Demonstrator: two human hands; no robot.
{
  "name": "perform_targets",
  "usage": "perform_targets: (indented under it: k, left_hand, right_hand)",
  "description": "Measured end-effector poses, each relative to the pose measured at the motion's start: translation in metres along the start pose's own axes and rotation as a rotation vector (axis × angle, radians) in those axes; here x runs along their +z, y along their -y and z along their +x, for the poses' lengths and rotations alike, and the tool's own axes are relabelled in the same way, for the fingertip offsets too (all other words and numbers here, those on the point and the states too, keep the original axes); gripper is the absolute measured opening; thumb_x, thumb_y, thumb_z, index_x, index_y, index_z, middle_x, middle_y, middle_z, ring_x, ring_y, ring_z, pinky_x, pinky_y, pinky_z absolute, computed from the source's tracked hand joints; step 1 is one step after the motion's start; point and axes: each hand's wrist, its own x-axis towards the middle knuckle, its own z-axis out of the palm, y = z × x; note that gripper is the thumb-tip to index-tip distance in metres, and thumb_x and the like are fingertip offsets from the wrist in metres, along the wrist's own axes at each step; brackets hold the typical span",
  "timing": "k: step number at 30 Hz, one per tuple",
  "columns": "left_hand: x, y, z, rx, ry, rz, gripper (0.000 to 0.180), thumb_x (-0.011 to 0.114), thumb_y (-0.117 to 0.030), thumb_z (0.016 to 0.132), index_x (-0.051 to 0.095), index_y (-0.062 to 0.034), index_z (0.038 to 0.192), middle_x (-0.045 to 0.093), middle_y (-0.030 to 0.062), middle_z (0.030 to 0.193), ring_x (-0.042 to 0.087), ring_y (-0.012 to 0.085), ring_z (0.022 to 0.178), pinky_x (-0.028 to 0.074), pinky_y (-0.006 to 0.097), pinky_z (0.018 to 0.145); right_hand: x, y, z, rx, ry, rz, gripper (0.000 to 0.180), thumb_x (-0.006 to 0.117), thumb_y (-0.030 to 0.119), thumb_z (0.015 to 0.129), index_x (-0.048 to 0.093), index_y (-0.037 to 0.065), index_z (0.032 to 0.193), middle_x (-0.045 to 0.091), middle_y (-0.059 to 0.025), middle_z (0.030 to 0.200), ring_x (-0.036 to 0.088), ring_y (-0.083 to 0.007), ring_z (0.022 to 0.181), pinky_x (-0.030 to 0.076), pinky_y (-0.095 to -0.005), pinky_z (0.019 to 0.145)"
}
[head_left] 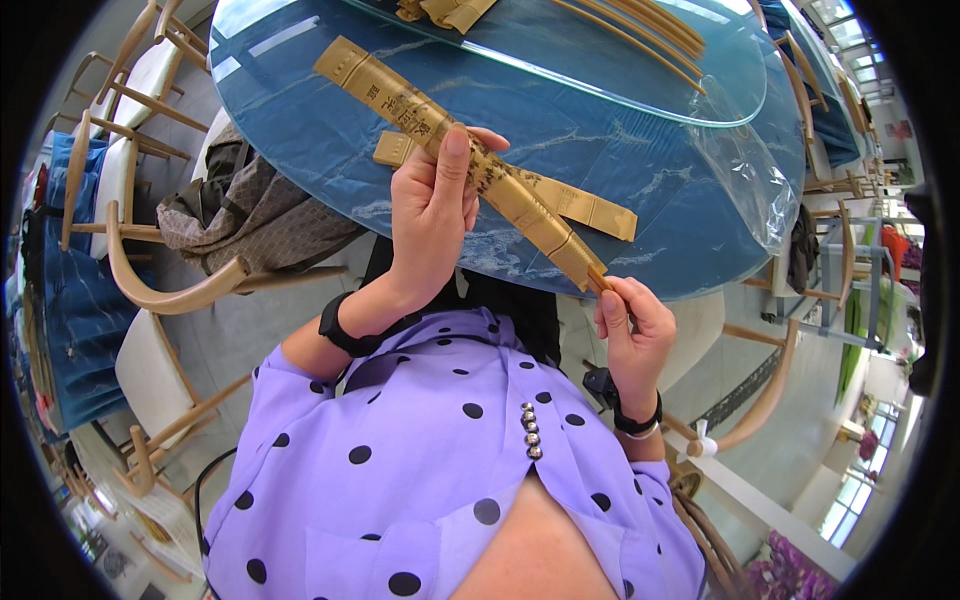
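Note:
My left hand (432,215) is closed around a long gold paper chopstick sleeve (530,207), its thumb lying along the top. The sleeve slants from upper left to lower right above the table. Brown chopstick ends (598,277) show at its lower end, and the fingertips of my right hand (637,325) pinch them there. Most of the chopsticks' length is hidden inside the paper. Beneath, a second gold sleeve (598,212) lies flat on the blue tabletop (390,215), partly covered by my left hand and the held sleeve.
A round glass turntable (560,75) carries several loose chopsticks (650,35) and more gold sleeves (455,12). Clear plastic wrapping (755,190) lies at the table's right edge. A patterned bag (250,205) rests on a wooden chair (180,290) to the left.

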Motion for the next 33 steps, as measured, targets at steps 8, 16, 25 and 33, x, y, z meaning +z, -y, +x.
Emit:
perform_targets:
  k: [8,16,25,33]
  left_hand:
    - [0.002,0.006,0.002,0.071,-0.031,0.037,0.041,0.043,-0.04,0.112,0.065,-0.0079,0.096,0.06,-0.0046,0.083,0.037,-0.003,0.057,0.024,0.017,0.047]
    - [-0.005,0.001,0.014,0.102,-0.066,-0.097,0.041,0.045,-0.035,0.112,0.067,-0.0008,0.109,0.062,0.0023,0.096,0.052,0.0051,0.086,0.043,0.021,0.078]
    - [-0.006,0.0,0.008,0.091,-0.042,-0.119,0.038,0.045,-0.033,0.111,0.064,0.001,0.112,0.061,0.005,0.096,0.056,0.0113,0.089,0.046,0.027,0.085]
    - [0.002,0.006,0.004,0.059,-0.099,-0.094,0.039,0.046,-0.037,0.111,0.069,-0.0054,0.107,0.061,-0.0025,0.09,0.046,0.0013,0.075,0.033,0.019,0.064]
  right_hand:
    - [0.028,0.002,-0.011,0.079,0.081,0.117,0.015,0.065,0.006,0.1,0.07,-0.007,0.107,0.06,-0.0046,0.073,0.054,-0.0083,0.057,0.042,-0.0224,0.051]
    - [0.029,-0.002,-0.008,0.095,0.069,0.154,0.015,0.066,0.005,0.099,0.069,-0.008,0.105,0.065,-0.0062,0.08,0.055,-0.0073,0.058,0.043,-0.0205,0.051]
    - [0.026,-0.006,-0.01,0.183,-0.042,0.275,0.016,0.069,0.003,0.097,0.071,-0.008,0.108,0.069,-0.0077,0.083,0.058,-0.0067,0.058,0.046,-0.0196,0.052]
    - [0.028,-0.009,-0.01,0.206,-0.026,0.278,0.019,0.068,0.002,0.097,0.071,-0.008,0.112,0.072,-0.0096,0.086,0.06,-0.008,0.059,0.049,-0.0203,0.054]
